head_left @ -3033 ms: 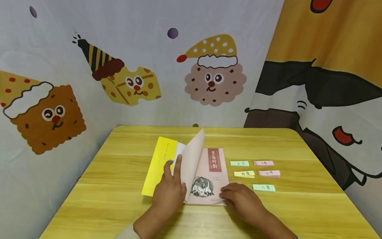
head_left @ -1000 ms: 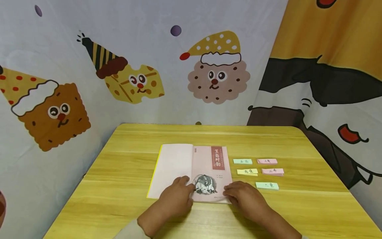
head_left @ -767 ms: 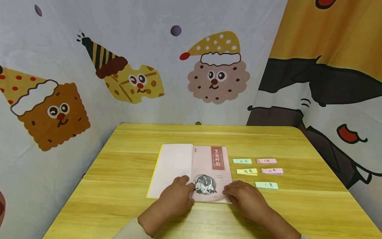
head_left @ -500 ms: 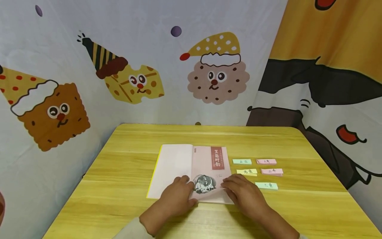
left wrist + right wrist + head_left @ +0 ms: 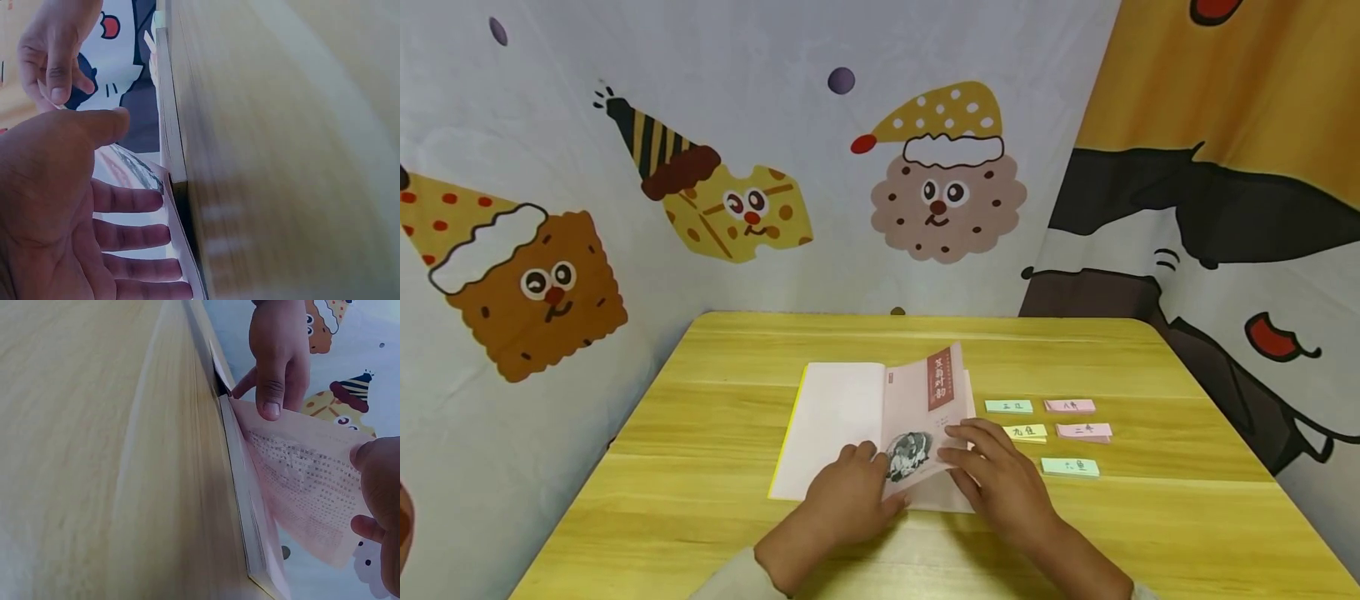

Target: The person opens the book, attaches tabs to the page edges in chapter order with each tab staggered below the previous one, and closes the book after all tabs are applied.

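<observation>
Up comes the title page (image 5: 928, 398), flat 1 second ago, pinched now by the right hand (image 5: 992, 475) and peeling toward 9 o'clock, while the left hand (image 5: 850, 500) presses flat-fingered on the booklet (image 5: 838, 417) mid-bench (image 5: 715, 467), 5 labels (image 5: 1048, 433) at 3 o'clock.

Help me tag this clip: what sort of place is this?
Probably a child's study corner: a yellow wooden table against cartoon biscuit wall hangings, an open booklet and small handwritten paper slips.

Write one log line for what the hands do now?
right hand: lifts page | left hand: presses book flat | paper slips: beside book
</observation>
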`<state>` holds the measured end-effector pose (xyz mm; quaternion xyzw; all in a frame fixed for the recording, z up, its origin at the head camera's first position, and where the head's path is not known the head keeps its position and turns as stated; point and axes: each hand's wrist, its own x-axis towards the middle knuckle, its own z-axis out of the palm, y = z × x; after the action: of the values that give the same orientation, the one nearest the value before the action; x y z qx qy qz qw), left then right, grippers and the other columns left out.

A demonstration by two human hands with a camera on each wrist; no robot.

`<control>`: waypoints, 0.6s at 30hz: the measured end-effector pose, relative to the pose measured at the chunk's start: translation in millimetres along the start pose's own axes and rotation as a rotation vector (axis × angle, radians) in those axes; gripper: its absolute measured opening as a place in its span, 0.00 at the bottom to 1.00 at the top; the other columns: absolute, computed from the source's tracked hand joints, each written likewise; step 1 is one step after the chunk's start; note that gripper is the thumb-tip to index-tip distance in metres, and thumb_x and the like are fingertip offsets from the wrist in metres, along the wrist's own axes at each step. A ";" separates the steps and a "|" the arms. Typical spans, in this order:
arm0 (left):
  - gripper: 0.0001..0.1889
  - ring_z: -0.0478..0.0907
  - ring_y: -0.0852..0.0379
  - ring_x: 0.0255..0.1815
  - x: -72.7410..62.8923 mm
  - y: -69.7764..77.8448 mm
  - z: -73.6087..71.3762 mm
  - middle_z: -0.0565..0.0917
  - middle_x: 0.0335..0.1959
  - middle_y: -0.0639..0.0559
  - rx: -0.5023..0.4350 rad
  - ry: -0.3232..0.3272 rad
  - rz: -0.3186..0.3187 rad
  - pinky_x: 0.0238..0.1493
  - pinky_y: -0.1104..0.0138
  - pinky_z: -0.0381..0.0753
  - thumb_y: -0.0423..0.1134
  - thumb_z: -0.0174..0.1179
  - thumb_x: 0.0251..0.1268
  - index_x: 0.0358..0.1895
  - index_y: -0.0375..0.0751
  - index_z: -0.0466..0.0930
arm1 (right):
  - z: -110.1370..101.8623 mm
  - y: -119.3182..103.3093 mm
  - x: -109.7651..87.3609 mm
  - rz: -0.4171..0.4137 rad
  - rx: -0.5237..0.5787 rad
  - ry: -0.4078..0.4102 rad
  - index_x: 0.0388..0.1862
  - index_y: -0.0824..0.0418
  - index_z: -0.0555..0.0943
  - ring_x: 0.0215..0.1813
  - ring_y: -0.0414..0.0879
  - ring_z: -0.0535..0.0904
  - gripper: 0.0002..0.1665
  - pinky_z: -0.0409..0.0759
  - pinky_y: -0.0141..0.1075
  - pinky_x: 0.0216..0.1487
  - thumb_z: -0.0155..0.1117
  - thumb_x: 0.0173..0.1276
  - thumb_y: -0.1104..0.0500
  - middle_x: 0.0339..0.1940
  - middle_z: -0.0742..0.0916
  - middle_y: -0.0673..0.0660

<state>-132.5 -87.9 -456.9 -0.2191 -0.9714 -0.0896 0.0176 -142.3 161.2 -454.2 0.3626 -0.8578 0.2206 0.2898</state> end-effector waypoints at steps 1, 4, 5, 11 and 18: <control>0.31 0.76 0.49 0.41 0.2 0.6 0.2 0.78 0.41 0.48 0.007 0.002 -0.001 0.32 0.58 0.80 0.65 0.64 0.64 0.51 0.38 0.82 | 0.0 -0.2 0.5 -0.004 0.003 0.006 0.47 0.52 0.89 0.65 0.54 0.76 0.19 0.82 0.43 0.52 0.53 0.82 0.45 0.61 0.84 0.52; 0.31 0.77 0.49 0.41 0.3 1.9 0.7 0.79 0.41 0.48 0.024 0.006 -0.005 0.31 0.57 0.80 0.65 0.62 0.65 0.52 0.38 0.82 | -0.4 -1.1 2.4 -0.018 0.014 0.020 0.47 0.53 0.89 0.66 0.55 0.75 0.16 0.83 0.42 0.48 0.58 0.80 0.47 0.62 0.83 0.54; 0.31 0.77 0.49 0.41 0.4 2.3 0.7 0.79 0.40 0.48 0.028 0.008 -0.006 0.30 0.57 0.80 0.65 0.63 0.64 0.52 0.39 0.82 | -0.7 -1.7 2.9 -0.019 0.016 0.020 0.47 0.53 0.89 0.66 0.55 0.75 0.14 0.83 0.42 0.48 0.61 0.78 0.49 0.63 0.83 0.54; 0.25 0.76 0.49 0.38 0.8 2.7 1.6 0.77 0.36 0.50 0.032 0.036 -0.007 0.27 0.57 0.77 0.60 0.65 0.62 0.47 0.41 0.81 | -0.9 -5.7 5.8 -0.017 0.035 0.022 0.48 0.52 0.89 0.67 0.56 0.74 0.13 0.84 0.40 0.44 0.73 0.65 0.58 0.67 0.80 0.57; 0.18 0.81 0.49 0.39 4.4 0.3 2.0 0.84 0.40 0.48 -0.037 0.064 -0.035 0.27 0.57 0.81 0.48 0.58 0.69 0.52 0.39 0.80 | 1.9 -8.2 2.8 0.053 -0.006 0.073 0.68 0.56 0.79 0.49 0.51 0.83 0.30 0.83 0.34 0.32 0.50 0.80 0.40 0.71 0.75 0.60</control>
<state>-136.4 -85.4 -458.4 -0.1992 -0.9723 -0.1146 0.0430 -138.4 153.4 -452.4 0.3306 -0.8567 0.2386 0.3160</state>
